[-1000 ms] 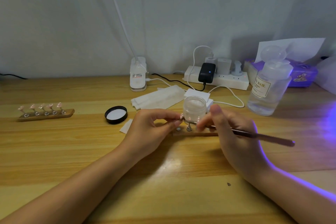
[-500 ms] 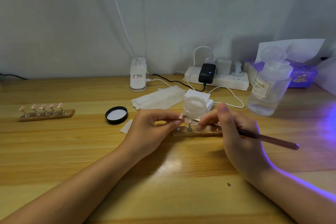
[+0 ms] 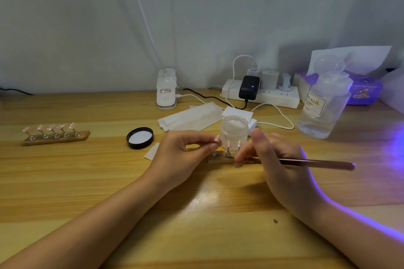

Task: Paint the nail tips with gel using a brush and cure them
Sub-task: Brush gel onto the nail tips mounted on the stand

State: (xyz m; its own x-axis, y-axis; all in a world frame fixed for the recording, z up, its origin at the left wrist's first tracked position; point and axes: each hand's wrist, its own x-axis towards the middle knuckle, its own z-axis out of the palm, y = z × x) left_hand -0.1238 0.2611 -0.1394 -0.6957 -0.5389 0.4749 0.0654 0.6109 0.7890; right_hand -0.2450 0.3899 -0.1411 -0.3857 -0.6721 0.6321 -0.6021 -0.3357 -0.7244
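My left hand (image 3: 185,153) pinches a small pink nail tip (image 3: 217,138) between thumb and fingers, just above the left end of a wooden holder (image 3: 215,159). Other pink tips (image 3: 228,144) stand on metal stems on that holder. My right hand (image 3: 277,159) grips a thin dark brush (image 3: 317,162), handle pointing right; its bristle end is hidden behind my fingers near the holder. An open clear gel jar (image 3: 234,130) stands right behind the holder. Its black lid (image 3: 140,137) lies to the left.
A second wooden holder (image 3: 55,135) with several pink tips sits at the far left. White wipes (image 3: 192,117), a lamp base (image 3: 166,91), a power strip (image 3: 262,94) with cables, a clear pump bottle (image 3: 323,105) and a purple tissue box (image 3: 363,91) line the back. Violet light glows at the right.
My right hand has dropped slightly and the brush handle now lies lower and more level. My left hand keeps pinching the tip at the holder's left end.
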